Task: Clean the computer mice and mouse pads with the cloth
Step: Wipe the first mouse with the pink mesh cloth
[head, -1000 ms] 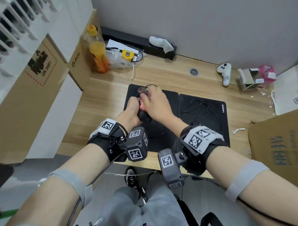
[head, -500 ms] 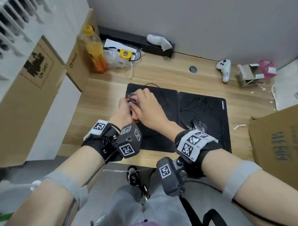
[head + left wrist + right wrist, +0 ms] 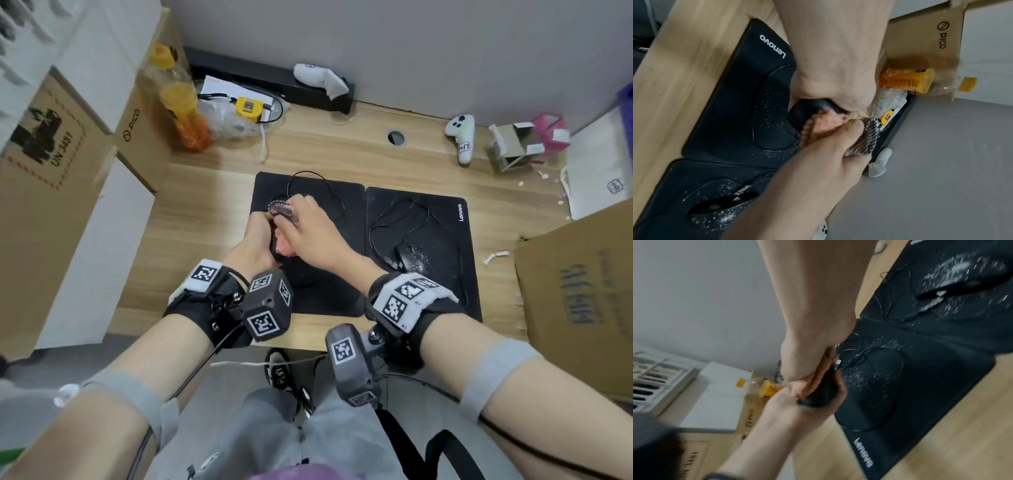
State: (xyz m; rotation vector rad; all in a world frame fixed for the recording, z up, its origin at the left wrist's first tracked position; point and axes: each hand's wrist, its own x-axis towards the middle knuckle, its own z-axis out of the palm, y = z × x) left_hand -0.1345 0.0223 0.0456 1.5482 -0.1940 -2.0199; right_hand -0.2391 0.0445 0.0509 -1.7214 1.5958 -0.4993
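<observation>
Two black mouse pads lie side by side on the wooden desk: the left pad (image 3: 315, 291) (image 3: 731, 100) (image 3: 910, 394) and the right pad (image 3: 442, 233). My left hand (image 3: 262, 226) (image 3: 838, 91) grips a black mouse (image 3: 275, 246) (image 3: 807, 110) (image 3: 822, 392), lifted just above the left pad. My right hand (image 3: 298, 214) (image 3: 838, 139) holds a pink cloth (image 3: 286, 248) (image 3: 826, 125) with a dark mesh side and presses it on that mouse. A second black mouse (image 3: 409, 260) (image 3: 723, 204) (image 3: 970, 274), dusted with white specks, rests on the right pad with its cable looped.
An orange drink bottle (image 3: 183, 113), a plastic bag and a yellow tape measure (image 3: 248, 109) sit at the back left beside cardboard boxes (image 3: 144, 130). White controllers (image 3: 462, 137) and a small carton (image 3: 510, 147) lie at the back right. A large cardboard box (image 3: 575, 294) borders the right pad.
Both hands with the mouse and cloth have shifted left and farther back over the left pad. The right forearm has uncovered the second mouse. The right hand keeps rubbing.
</observation>
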